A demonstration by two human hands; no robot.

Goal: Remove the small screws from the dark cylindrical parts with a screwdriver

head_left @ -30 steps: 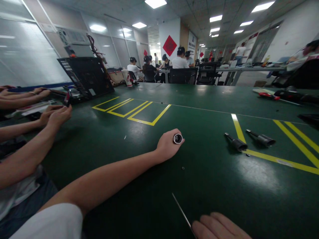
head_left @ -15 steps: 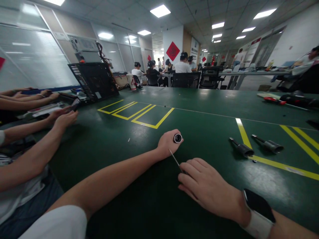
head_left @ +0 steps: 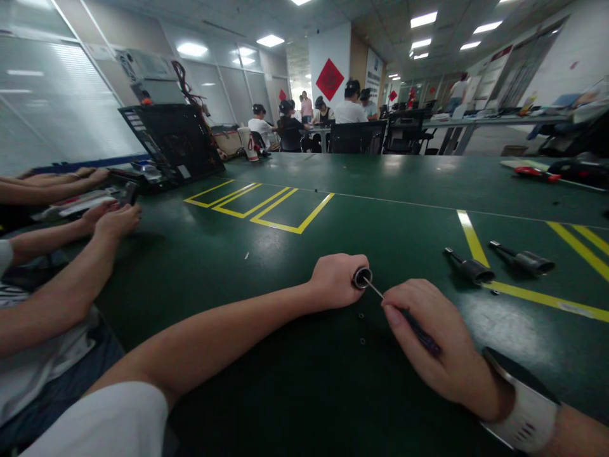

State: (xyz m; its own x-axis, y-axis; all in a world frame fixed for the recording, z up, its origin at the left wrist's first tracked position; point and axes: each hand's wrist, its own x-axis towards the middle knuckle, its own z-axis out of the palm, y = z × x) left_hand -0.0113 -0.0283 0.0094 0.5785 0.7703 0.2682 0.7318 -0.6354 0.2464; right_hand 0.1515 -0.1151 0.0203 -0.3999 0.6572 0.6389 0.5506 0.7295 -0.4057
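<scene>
My left hand is closed around a dark cylindrical part, whose round open end faces me. The rest of that part is hidden in my fingers. In my right hand is a screwdriver with a thin metal shaft and a dark purplish handle. Its shaft reaches into the open end of the cylinder; the tip is hidden inside. Below my left hand, two tiny ring-like pieces lie on the green table.
To the right lie two dark cylindrical parts with thin stems, near yellow tape lines. Farther right is a red-handled tool. A black panel-like case stands at the back left. Another person's hands are at the left edge.
My left hand has moved right and turned the cylinder's opening toward the screwdriver. My right hand has moved right and rotated, and the shaft has gone from outside the cylinder into its opening.
</scene>
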